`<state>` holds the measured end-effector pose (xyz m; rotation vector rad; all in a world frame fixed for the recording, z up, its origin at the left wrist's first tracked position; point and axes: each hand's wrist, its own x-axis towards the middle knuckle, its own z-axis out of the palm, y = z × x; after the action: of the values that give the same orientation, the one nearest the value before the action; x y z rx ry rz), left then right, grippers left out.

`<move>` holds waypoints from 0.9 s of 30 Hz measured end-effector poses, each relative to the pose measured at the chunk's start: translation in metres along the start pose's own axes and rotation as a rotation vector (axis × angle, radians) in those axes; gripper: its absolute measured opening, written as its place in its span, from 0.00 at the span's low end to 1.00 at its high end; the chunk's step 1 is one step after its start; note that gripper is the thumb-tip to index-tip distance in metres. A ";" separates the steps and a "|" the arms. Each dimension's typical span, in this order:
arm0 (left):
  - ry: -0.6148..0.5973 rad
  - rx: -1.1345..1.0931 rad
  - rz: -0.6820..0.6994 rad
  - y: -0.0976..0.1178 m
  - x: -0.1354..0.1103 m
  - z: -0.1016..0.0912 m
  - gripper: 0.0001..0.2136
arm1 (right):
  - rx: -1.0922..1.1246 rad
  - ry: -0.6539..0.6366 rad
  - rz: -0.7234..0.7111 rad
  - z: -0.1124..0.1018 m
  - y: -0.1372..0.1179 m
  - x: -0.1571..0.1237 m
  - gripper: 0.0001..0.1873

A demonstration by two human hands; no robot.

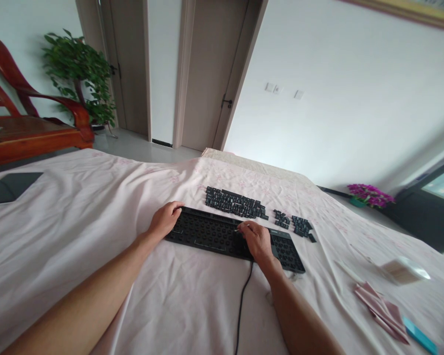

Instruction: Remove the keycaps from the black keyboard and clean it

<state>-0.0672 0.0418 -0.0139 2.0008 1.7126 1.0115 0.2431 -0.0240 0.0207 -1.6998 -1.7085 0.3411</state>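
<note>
A black keyboard [210, 236] with its keycaps removed lies on a pale pink sheet [96, 217]. My left hand [166, 219] grips the keyboard's left end, fingers curled over its edge. Over the keyboard's right half, my right hand [258, 240] pinches a thin stick-like thing, perhaps a cotton swab [239, 229], with its tip on the key sockets. Beyond the keyboard, rows of removed black keycaps [232, 202] are laid out, with smaller loose groups of keycaps [296, 225] to the right. The keyboard's black cable [242, 301] runs toward me.
A clear tub of swabs [401, 271], pink folded cloths [379, 308] and a blue object [420, 336] lie at the right. A dark tablet [11, 186] rests at the left. Behind stand a wooden chair [29, 128], a potted plant [79, 71], purple flowers [370, 195] and doors.
</note>
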 end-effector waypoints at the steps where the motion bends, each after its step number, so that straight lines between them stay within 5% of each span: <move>1: 0.000 -0.001 0.000 0.000 0.000 0.000 0.14 | -0.015 -0.007 0.007 -0.002 -0.001 0.000 0.18; 16: -0.003 -0.006 0.003 0.000 -0.001 0.000 0.14 | -0.132 -0.108 0.009 -0.013 -0.001 0.001 0.16; 22: -0.018 -0.010 -0.025 0.002 -0.001 -0.002 0.14 | 0.000 -0.154 0.015 -0.015 0.002 0.003 0.15; 27: -0.010 -0.008 -0.012 0.003 -0.001 -0.002 0.15 | 0.169 -0.064 0.019 -0.013 0.004 0.003 0.18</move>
<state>-0.0667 0.0393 -0.0109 1.9855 1.7110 1.0014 0.2544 -0.0238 0.0283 -1.5983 -1.6605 0.5383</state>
